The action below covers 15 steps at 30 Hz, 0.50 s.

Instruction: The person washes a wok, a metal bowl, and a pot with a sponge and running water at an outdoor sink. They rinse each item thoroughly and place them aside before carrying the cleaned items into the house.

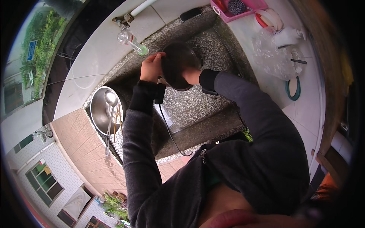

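Note:
A dark round pan (175, 57) is tilted over the speckled stone sink (203, 108). My left hand (151, 69) grips its left rim, fingers bent over the edge. My right hand (191, 76) reaches inside the pan from the right. Its fingers are blurred and lost against the dark interior, so whether they hold anything is hidden. Just above my left hand, a tap (127, 38) with a clear, green-tipped nozzle points toward the pan. A thin dark cord (167, 127) hangs below my left cuff.
At the left sink edge stands a steel pot (93, 114) with a ladle (110, 99) and chopsticks (115, 125) in it. On the right counter lie a pink basket (249, 5), a clear plastic bag (272, 57), a white bottle (288, 37) and a green ring (293, 89).

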{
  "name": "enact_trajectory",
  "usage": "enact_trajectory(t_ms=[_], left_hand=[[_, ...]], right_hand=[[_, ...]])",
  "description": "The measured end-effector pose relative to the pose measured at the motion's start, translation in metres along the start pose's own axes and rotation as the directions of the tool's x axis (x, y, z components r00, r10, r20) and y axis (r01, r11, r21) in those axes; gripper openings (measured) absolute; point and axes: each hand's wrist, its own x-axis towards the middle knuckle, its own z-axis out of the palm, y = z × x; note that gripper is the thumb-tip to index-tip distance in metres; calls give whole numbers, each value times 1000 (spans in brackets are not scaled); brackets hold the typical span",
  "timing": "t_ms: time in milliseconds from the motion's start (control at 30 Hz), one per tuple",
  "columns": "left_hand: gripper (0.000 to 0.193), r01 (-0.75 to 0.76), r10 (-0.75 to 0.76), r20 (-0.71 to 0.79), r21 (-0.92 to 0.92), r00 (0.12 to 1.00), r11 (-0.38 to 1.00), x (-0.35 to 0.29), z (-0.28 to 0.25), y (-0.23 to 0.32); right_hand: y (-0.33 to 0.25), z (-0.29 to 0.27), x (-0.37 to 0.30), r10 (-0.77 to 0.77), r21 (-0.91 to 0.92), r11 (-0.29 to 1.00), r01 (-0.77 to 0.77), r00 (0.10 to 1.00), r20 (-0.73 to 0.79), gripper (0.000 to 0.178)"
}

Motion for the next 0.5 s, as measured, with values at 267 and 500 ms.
enact_trajectory(t_ms=[267,500], left_hand=[[26,-114,135,-94,200,986,973,7,-11,-16],[29,-38,41,-21,118,999,992,17,-22,-27]], right_hand=[[-51,-31,10,-113,360,915,182,972,-206,29],[-24,-43,29,190,592,801,89,900,-393,45]])
